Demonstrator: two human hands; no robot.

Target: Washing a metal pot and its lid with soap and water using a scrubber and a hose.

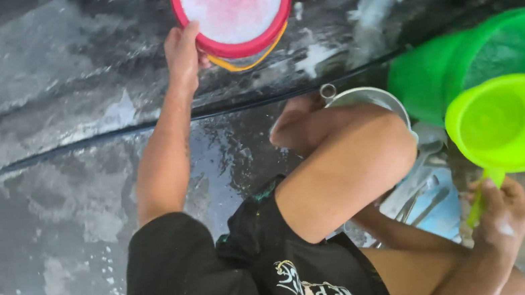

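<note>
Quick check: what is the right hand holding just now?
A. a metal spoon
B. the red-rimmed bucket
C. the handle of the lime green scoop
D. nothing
C: the right hand grips the handle of the lime green scoop, while the left hand rests on the red-rimmed bucket.

The red-rimmed tub (233,9) runs off the top edge, so its far rim is cut away, and the yellow container (250,61) beneath it shows only as a thin sliver. The left hand's (184,55) fingertips (193,28) curl behind the tub's rim, out of sight. The green bucket (468,63) is half covered by the lime scoop (511,123) and clipped at the right edge. The metal bowl (364,97) hides mostly behind the knee (346,163). The utensils (418,198) below it blur together. The right hand (502,214) covers most of the scoop's handle (479,203).
</note>
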